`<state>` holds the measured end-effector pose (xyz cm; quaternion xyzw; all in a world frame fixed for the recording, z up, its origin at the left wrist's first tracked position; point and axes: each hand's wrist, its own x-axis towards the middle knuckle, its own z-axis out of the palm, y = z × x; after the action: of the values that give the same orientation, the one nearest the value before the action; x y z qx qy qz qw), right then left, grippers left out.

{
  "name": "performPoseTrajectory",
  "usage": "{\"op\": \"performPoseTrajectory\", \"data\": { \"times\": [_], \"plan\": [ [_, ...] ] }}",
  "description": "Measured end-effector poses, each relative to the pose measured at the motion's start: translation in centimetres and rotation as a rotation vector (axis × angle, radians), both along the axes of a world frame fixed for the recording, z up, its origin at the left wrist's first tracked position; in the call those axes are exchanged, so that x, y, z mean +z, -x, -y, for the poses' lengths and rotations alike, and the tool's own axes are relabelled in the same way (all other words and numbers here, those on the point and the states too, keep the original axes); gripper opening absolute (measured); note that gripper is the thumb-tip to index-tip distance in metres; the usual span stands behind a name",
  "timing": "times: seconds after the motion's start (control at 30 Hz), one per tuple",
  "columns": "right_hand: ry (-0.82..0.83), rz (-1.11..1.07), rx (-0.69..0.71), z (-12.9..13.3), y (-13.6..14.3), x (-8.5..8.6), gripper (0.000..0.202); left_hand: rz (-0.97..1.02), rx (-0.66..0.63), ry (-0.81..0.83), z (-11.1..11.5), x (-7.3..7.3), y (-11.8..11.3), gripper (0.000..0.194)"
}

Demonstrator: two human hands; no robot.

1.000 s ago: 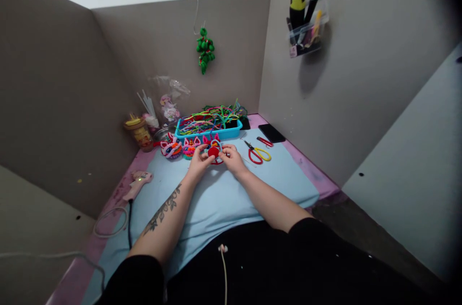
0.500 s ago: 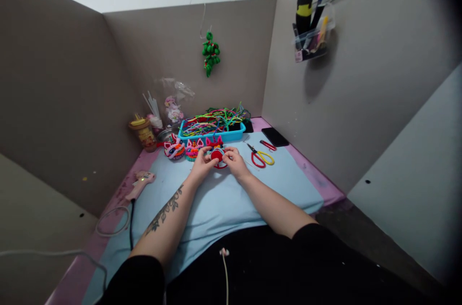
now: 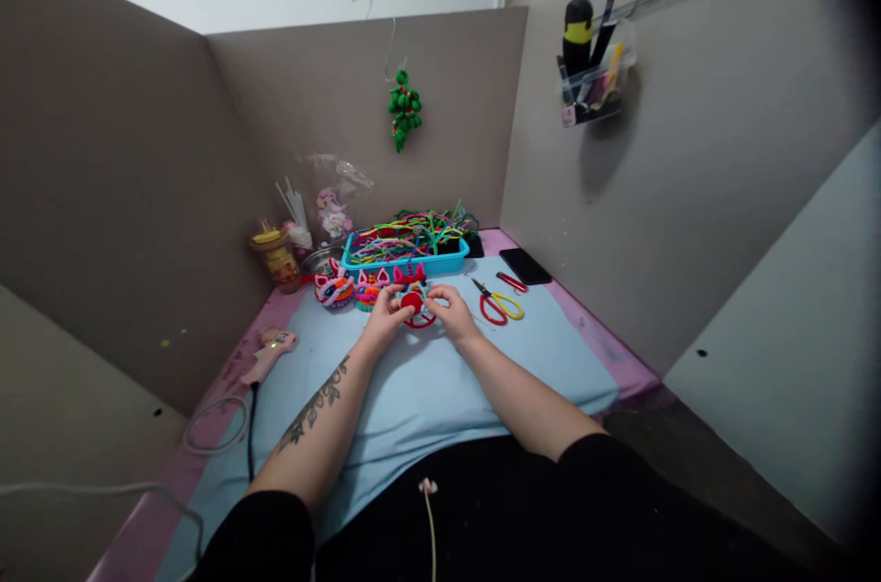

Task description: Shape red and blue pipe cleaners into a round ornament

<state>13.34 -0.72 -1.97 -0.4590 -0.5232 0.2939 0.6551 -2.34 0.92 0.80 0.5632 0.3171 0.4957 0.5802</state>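
Three grey-brown panels [image 3: 330, 95] enclose the workplace at left, far side and right. Between them, a light blue cloth [image 3: 413, 389] covers much of a pink surface [image 3: 619, 362]. A blue tray [image 3: 406, 265], heaped with multicoloured fuzzy stems [image 3: 419, 233], stands at the far side. On the right panel hangs a clear holder [image 3: 593, 103] of pens and tools; on the far panel, a green fuzzy ornament [image 3: 406, 109]. The left hand [image 3: 385, 316] pinches a red disc-shaped piece [image 3: 411, 300] from the left; the right hand [image 3: 451, 318], its fingertips drawn close together, grips its right edge. The piece is held above the cloth, nearer than the tray. A pink glue gun [image 3: 268, 352] lies at left, and a black phone [image 3: 525, 266] at far right. Red-and-yellow-handled scissors [image 3: 499, 302] lie right of the hands; three eared fuzzy figures [image 3: 334, 288] line the tray's near side, the rightmost partly hidden. Smallest is a red tool [image 3: 513, 282] beside the phone.
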Motion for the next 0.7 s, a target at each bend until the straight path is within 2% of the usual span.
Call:
{"op": "performPoseTrajectory", "data": {
  "times": [0.3, 0.53, 0.7],
  "plan": [
    [0.003, 0.018, 0.050, -0.33, 0.06, -0.30, 0.020, -0.017, -0.067, -0.009, -0.44, -0.53, 0.37, 0.059],
    [0.036, 0.021, 0.120, -0.23, 0.10, -0.31, 0.016, -0.033, -0.106, -0.015, -0.12, -0.02, 0.44, 0.057],
    [0.051, -0.081, 0.147, -0.26, 0.21, -0.44, 0.020, -0.052, -0.141, -0.032, 0.28, 0.21, 0.38, 0.058]
  ]
}}
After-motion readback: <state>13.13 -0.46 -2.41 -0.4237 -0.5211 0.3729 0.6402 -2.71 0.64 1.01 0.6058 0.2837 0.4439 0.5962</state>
